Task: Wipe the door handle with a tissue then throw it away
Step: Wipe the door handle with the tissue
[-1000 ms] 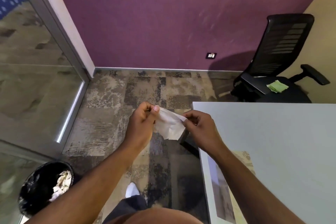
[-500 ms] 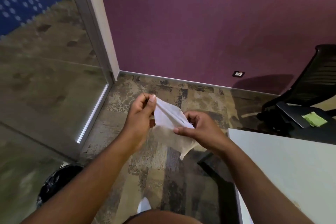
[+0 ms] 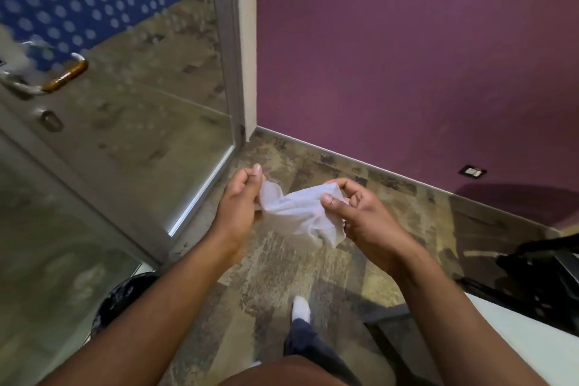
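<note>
Both hands pinch the tissue point(image 3: 300, 213) at chest height: left hand point(image 3: 239, 197) on one corner, right hand point(image 3: 354, 213) bunching the other. Best folded into a firm pad before reaching the door handle point(image 3: 47, 78), up left.

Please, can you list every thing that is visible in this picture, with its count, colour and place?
tissue: one, white, held between both hands
door handle: one, silver and orange, far left on the glass door
glass door: one, grey frame, left
bin: one, black, lower left on the floor
socket: one, black, low on the purple wall
chair: one, black, right edge
table: one, white, lower right
hands: left and right, centre
</note>
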